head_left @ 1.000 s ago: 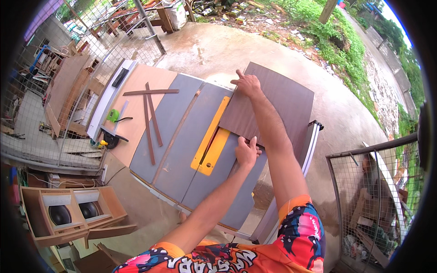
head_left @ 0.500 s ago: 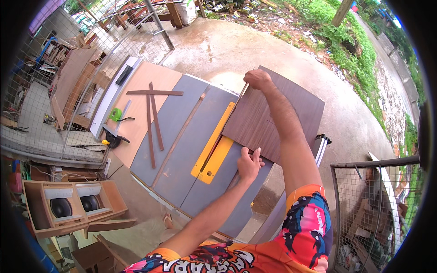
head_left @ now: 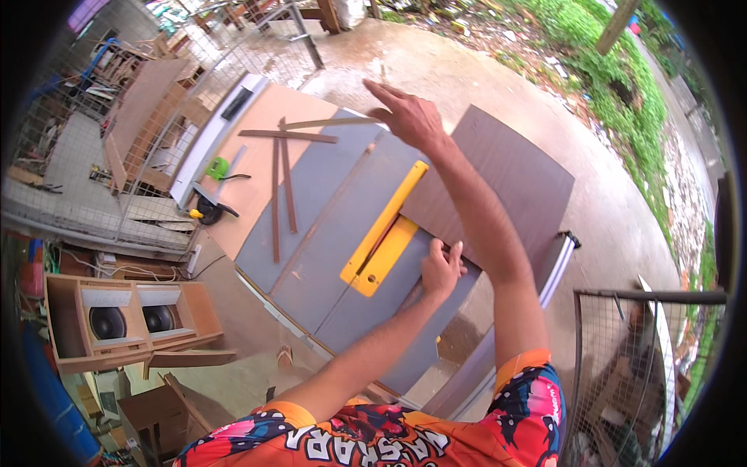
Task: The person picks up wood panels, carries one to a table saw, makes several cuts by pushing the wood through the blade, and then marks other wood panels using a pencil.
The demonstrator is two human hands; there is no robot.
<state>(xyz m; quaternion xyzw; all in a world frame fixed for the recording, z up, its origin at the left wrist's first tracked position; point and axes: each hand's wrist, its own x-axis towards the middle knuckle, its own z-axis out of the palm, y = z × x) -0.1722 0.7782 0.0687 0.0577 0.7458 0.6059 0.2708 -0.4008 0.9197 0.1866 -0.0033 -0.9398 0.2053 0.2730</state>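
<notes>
A dark brown wood-grain panel lies on the right side of a grey table saw top, over part of the yellow insert plate. My left hand is at the panel's near edge, with fingers partly curled against it. Above the saw's far edge, my right hand is open, its fingers stretched out to the left. Beside its fingertips is the end of a thin strip. Several more narrow brown strips lie crossed on the saw's left part.
A light wood board adjoins the saw top at left, with a green tape measure and a black-handled tool. Wire mesh fencing runs along the left. A speaker cabinet stands lower left, a mesh gate lower right.
My right hand has moved left from the panel's far corner and let go of a thin strip, which now lies across the others. My left hand stays at the panel's near edge.
</notes>
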